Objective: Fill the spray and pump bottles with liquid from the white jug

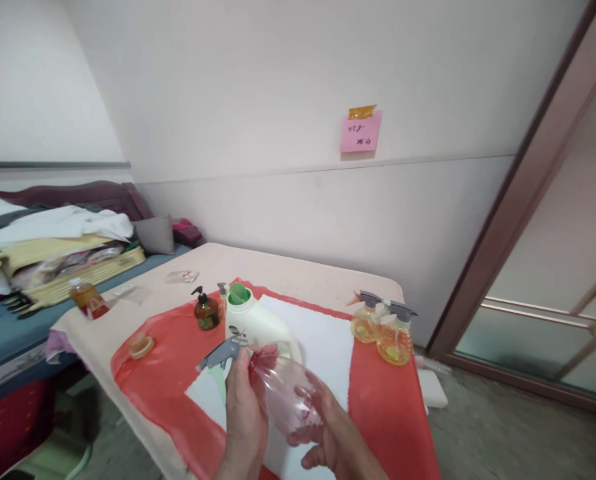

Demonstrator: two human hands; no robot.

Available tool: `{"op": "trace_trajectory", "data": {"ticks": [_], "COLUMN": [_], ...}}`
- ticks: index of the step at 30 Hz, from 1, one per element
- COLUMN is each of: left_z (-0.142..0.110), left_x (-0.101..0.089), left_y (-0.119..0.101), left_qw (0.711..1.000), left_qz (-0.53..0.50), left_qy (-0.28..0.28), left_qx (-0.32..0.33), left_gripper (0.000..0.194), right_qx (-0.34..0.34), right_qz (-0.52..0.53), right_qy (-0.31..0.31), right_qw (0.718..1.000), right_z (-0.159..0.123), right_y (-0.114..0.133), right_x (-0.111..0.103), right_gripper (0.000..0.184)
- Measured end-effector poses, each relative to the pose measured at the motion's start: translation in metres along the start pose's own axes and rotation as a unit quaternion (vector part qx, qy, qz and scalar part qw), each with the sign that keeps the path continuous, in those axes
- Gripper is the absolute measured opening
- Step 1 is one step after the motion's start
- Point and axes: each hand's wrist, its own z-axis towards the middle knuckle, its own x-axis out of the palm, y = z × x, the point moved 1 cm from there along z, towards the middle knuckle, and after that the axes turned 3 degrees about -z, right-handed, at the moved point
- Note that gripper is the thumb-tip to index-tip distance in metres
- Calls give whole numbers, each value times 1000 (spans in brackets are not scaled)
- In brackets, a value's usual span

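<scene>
Both my hands hold a clear spray bottle [291,393] tilted above the table, its base toward the lower right. My left hand [245,400] is closed around the neck end, just by the grey trigger head [223,352] with its pale green lever. Around the bottle's body, near the base, my right hand [335,430] has its fingers curled. No liquid shows inside. Right behind stands a large pale green jug [258,323] with its green mouth uncapped. The threads at the spray bottle's neck are hidden by my fingers.
A white sheet [323,327] lies over red plastic [388,413] on the table. Two spray bottles with yellow liquid [395,343] stand right. Left are a dark pump bottle [207,312], a round lidded tub [141,345] and an amber bottle [88,299]. A wall rises behind.
</scene>
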Motion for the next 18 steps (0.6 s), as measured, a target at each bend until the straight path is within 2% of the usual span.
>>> {"op": "trace_trajectory", "data": {"ticks": [2,3,4,6,8,9,10,14,15,18], "left_z": [2,2,3,4,4,4,4,6,6,6], "left_x": [0,0,0,0,-1,-1,-1,-2,-2,-2], "left_y": [-2,-2,-2,-2,-2,-1,-1,-3,-3,-5], "left_qw": [1000,1000,1000,1000,1000,1000,1000,1000,1000,1000], "left_qz": [6,6,4,-4,-6,-3,1,5,2,-7], "left_qy": [-5,-6,-8,-12,-12,-10,-9,-13,-13,-5], "left_qx": [-3,-6,-7,-3,7,13,18,14,9,1], "left_gripper": [41,42,41,37,36,36,37,38,37,34], "right_qx": [-85,-97,-90,-30,30,36,16,-130,-128,-9], "right_qz": [-35,-56,-72,-84,-69,-61,-60,-81,-88,-70], "right_qy": [-30,-31,-23,-3,7,1,-11,-51,-48,-2], "right_qw": [995,993,993,996,997,998,998,987,987,998], "right_z": [-1,-1,0,4,8,9,10,3,1,2], "right_y": [0,-1,-3,-7,-11,-12,-12,-6,-4,-5], "right_x": [1,0,0,-2,-3,-4,-3,-2,-2,-1], "right_gripper": [113,116,113,97,100,102,104,112,109,96]}}
